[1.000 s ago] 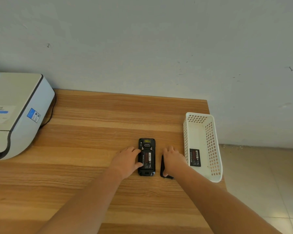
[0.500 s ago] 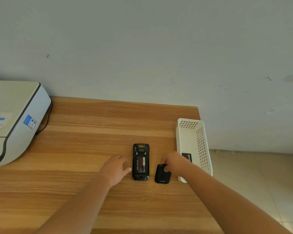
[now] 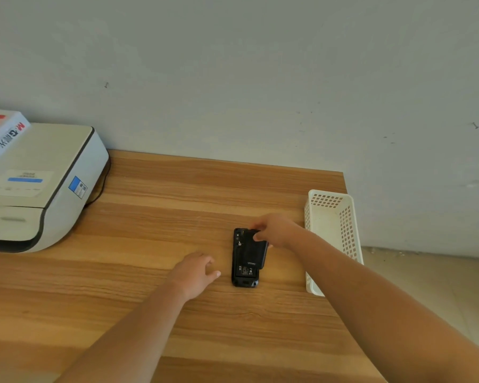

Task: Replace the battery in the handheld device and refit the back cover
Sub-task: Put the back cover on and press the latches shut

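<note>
A black handheld device point(image 3: 244, 276) lies face down on the wooden table point(image 3: 155, 217). My right hand point(image 3: 277, 229) grips the black back cover point(image 3: 255, 251) by its far end and holds it over the device, tilted slightly to the right. The cover hides most of the battery bay; a strip of the battery's label shows at the near end. My left hand point(image 3: 195, 273) rests on the table just left of the device, fingers apart, not touching it.
A white perforated basket point(image 3: 343, 225) stands at the table's right edge, right of the device; my forearm hides its inside. A white and grey printer point(image 3: 39, 186) with a box on top fills the far left. The wall runs behind the table.
My right hand has lifted the back cover from the table right of the device and brought it over the device. My left hand has drawn a little away from the device.
</note>
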The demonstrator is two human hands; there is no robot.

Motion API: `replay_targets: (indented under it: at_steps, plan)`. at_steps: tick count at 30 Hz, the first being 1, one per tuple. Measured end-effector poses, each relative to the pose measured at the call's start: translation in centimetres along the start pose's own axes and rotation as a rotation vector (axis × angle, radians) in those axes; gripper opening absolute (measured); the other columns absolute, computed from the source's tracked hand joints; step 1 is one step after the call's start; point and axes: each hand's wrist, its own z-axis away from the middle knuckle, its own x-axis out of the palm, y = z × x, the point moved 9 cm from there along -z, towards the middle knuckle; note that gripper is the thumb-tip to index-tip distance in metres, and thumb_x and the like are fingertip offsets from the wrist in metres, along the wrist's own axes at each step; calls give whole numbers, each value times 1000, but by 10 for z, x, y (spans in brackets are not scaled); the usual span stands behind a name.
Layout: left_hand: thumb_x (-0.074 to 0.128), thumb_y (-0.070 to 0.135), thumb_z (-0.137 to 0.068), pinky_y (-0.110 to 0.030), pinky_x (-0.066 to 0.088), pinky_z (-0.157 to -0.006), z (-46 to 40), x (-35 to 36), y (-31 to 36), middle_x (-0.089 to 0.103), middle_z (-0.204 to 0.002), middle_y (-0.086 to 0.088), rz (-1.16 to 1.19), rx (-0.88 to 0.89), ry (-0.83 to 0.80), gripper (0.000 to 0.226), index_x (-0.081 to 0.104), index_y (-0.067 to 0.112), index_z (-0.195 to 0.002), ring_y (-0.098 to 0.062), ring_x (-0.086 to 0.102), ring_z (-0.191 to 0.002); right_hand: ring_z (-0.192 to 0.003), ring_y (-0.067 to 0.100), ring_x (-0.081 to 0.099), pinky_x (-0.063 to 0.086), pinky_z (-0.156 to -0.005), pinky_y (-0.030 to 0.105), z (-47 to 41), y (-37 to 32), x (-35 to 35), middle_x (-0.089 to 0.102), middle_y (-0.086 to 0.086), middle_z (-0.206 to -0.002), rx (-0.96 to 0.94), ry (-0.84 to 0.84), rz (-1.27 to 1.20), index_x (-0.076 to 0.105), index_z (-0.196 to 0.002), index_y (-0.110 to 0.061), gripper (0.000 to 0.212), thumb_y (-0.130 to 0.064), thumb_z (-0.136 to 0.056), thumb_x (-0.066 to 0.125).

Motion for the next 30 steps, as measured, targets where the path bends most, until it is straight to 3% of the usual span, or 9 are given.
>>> replay_targets:
  at_steps: [16,23,30]
  plan:
    - [54,47,-95,-27,45,-93,4,7,-25,56,-121,7,28,-9,-6,38,59,24,-125,-9,52,-107,-117,23,57,50,-97,37,-22,0,36,57,5,-136,14,-44,59,56,-134,-20,41,-15,-94,62]
    - [54,47,-95,-28,46,-92,2,5,-25,56,-116,8,15,4,7,36,60,24,-122,-8,53,-104,-129,22,48,41,-107,36,-26,-3,42,51,3,-143,-14,-49,136,53,-137,-23,42,-17,-96,59]
    - [55,46,-94,-27,46,-92,1,5,-25,56,-118,8,14,5,9,36,60,25,-123,-7,53,-105,-125,23,51,44,-104,38,-27,-5,42,53,5,-141,-39,-33,146,54,-136,-24,41,-18,-96,58]
